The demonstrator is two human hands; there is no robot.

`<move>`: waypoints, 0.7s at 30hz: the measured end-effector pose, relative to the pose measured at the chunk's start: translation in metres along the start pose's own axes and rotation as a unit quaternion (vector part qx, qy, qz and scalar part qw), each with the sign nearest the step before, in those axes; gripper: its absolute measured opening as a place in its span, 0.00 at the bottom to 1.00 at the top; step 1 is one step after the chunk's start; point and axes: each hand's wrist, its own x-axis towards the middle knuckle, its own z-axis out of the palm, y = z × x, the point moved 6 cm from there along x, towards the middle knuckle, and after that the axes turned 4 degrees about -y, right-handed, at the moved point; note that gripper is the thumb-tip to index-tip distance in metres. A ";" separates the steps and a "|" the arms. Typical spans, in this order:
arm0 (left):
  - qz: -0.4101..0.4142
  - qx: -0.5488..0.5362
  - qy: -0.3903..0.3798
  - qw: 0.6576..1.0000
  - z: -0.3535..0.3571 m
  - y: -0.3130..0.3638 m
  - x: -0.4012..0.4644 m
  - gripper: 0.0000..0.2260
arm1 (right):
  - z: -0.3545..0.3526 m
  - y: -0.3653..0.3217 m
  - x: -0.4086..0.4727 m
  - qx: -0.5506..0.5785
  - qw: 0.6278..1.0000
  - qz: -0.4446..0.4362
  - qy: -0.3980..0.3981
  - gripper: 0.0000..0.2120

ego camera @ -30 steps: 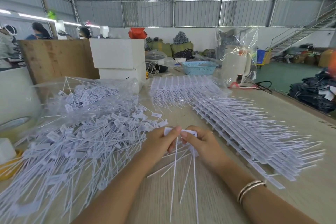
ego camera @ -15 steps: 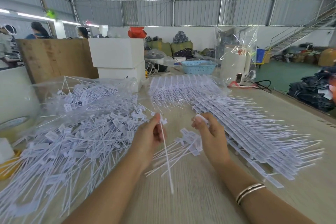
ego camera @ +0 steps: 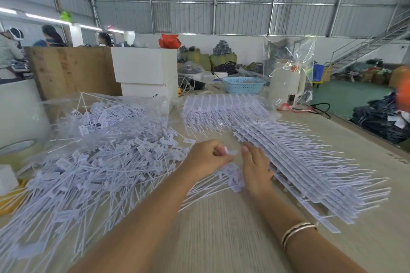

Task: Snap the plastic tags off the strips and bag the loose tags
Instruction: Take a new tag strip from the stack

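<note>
Left hand (ego camera: 207, 157) curled, pinching one small white tag (ego camera: 229, 152) at its fingertips; whether a tail hangs from it cannot be told. Right hand (ego camera: 255, 168) flat, fingers straight, pressing a short strip (ego camera: 233, 178) mid-desk; its tails run toward the near-left. Stacked strips (ego camera: 310, 173) lie along the right edge, long axis near to far, tails fanning rightward. Loose tags (ego camera: 88, 173) are heaped by the bag (ego camera: 106, 113) at the left. Likely risks: tails snagging together, a tag flicking off the desk (ego camera: 221, 228).

Loose tags (ego camera: 93, 175): white, heaped left on the table.
Strips (ego camera: 299, 162): uncut rows, stacked at the right.
Bag (ego camera: 106, 113): clear, holding tags, behind the heap.
</note>
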 end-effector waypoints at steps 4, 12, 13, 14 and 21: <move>0.039 0.083 -0.098 0.991 0.004 0.005 0.001 0.04 | -0.011 -0.001 0.000 0.099 0.994 -0.031 0.029 0.10; -0.081 0.381 -0.182 0.903 -0.002 -0.025 -0.033 0.42 | -0.024 0.002 -0.001 0.196 0.976 -0.057 0.077 0.15; -0.073 0.399 -0.185 0.895 0.000 -0.025 -0.034 0.39 | -0.024 0.002 -0.001 0.201 0.975 -0.057 0.076 0.15; -0.064 0.397 -0.184 0.897 0.003 -0.022 -0.035 0.34 | -0.024 0.002 -0.001 0.203 0.975 -0.056 0.076 0.15; -0.085 0.446 -0.178 0.873 0.019 -0.005 -0.038 0.09 | -0.028 0.006 -0.002 0.214 0.972 -0.050 0.088 0.15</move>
